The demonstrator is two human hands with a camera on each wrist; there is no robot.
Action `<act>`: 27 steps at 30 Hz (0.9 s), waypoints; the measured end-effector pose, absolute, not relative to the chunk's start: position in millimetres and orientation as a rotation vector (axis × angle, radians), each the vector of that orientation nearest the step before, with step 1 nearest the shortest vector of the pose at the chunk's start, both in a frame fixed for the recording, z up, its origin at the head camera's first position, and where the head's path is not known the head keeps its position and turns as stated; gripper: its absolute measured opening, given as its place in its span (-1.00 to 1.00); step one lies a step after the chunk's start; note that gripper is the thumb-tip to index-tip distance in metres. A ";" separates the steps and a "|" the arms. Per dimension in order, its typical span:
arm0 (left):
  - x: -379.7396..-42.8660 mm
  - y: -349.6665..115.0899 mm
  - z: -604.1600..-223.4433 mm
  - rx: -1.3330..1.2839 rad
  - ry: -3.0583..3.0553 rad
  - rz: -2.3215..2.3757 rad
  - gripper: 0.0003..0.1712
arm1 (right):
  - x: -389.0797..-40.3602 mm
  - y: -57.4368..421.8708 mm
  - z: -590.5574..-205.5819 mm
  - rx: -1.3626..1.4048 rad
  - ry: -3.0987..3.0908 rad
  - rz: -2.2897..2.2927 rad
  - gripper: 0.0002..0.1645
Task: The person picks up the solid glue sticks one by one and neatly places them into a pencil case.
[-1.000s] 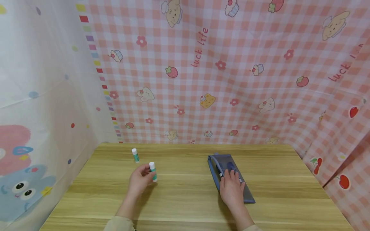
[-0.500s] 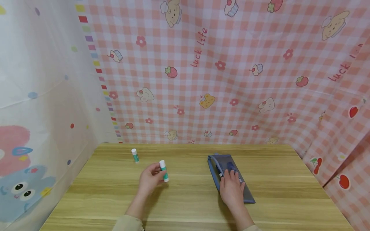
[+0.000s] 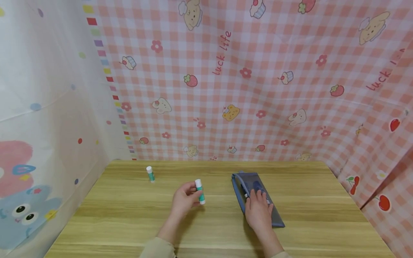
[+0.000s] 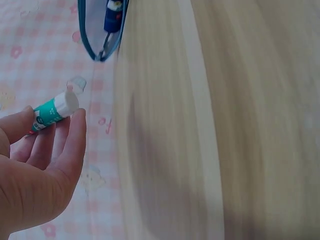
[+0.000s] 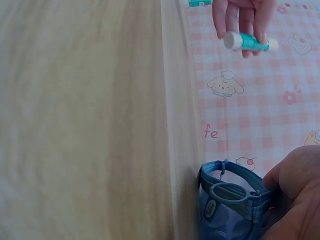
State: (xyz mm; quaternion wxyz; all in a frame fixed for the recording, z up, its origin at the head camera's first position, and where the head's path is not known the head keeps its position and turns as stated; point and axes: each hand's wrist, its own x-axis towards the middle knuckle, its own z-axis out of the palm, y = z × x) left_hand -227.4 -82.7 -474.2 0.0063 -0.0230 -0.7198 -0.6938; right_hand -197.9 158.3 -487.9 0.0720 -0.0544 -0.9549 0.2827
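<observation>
My left hand [image 3: 185, 199] pinches a glue stick [image 3: 200, 191] between thumb and fingers, above the middle of the table. It has a green label and white ends, and is nearly upright in the head view. To the right, a blue-grey mesh zip pouch [image 3: 276, 218] lies on the table. My right hand [image 3: 259, 211] rests on it with fingers extended over the top. In the right wrist view, the pouch's mouth [image 5: 232, 172] gapes beside my right hand [image 5: 300, 195]. Something dark blue [image 4: 114, 17] shows inside the pouch in the left wrist view.
Another green and white glue stick [image 3: 150, 174] stands at the back left of the wooden table [image 3: 129, 215]. A pink checked cloth [image 3: 209, 96] hangs behind the table, and a white patterned cloth [image 3: 58, 118] hangs on the left.
My left hand has moved steadily right with the glue stick, toward the pouch. My right hand and the pouch have stayed in place.
</observation>
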 end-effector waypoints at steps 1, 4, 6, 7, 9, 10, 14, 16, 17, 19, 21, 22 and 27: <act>-227.8 -79.3 -474.7 -0.086 -2.257 -2.170 -0.62 | -197.9 158.4 -487.9 -0.162 -2.870 0.849 -0.44; -228.5 -68.4 -475.9 -0.121 -2.261 -2.180 -0.63 | -197.3 158.7 -487.7 -0.160 -2.872 0.847 -0.44; -228.8 -61.1 -476.3 -0.134 -2.261 -2.189 -0.63 | -197.1 158.6 -487.6 -0.158 -2.870 0.847 -0.44; -229.0 -57.5 -476.7 -0.139 -2.261 -2.194 -0.63 | -196.9 158.7 -487.5 -0.158 -2.870 0.847 -0.44; -229.7 -50.9 -477.6 -0.149 -2.268 -2.194 -0.64 | -196.6 158.7 -487.3 -0.159 -2.866 0.852 -0.44; -229.9 -47.7 -478.0 -0.153 -2.272 -2.194 -0.64 | -196.4 158.9 -487.3 -0.162 -2.865 0.856 -0.44; -231.3 -35.9 -480.4 -0.145 -2.291 -2.202 -0.65 | -196.2 159.1 -486.9 -0.163 -2.864 0.863 -0.44; -231.6 -30.0 -481.8 -0.132 -2.299 -2.204 -0.66 | -196.6 159.1 -486.7 -0.162 -2.867 0.860 -0.44; -231.7 -27.0 -482.5 -0.126 -2.303 -2.206 -0.65 | -196.8 159.0 -486.6 -0.161 -2.868 0.859 -0.44; -231.9 -21.2 -483.7 -0.119 -2.304 -2.214 -0.65 | -196.8 159.1 -486.8 -0.164 -2.868 0.858 -0.44; -232.1 -15.3 -485.1 -0.115 -2.296 -2.224 -0.65 | -196.8 159.0 -487.0 -0.170 -2.868 0.857 -0.44; -231.9 -12.5 -485.5 -0.113 -2.289 -2.236 -0.65 | -196.8 159.0 -487.0 -0.172 -2.867 0.858 -0.44; -231.0 0.1 -485.9 -0.083 -2.263 -2.287 -0.64 | -196.6 159.1 -487.0 -0.182 -2.861 0.864 -0.44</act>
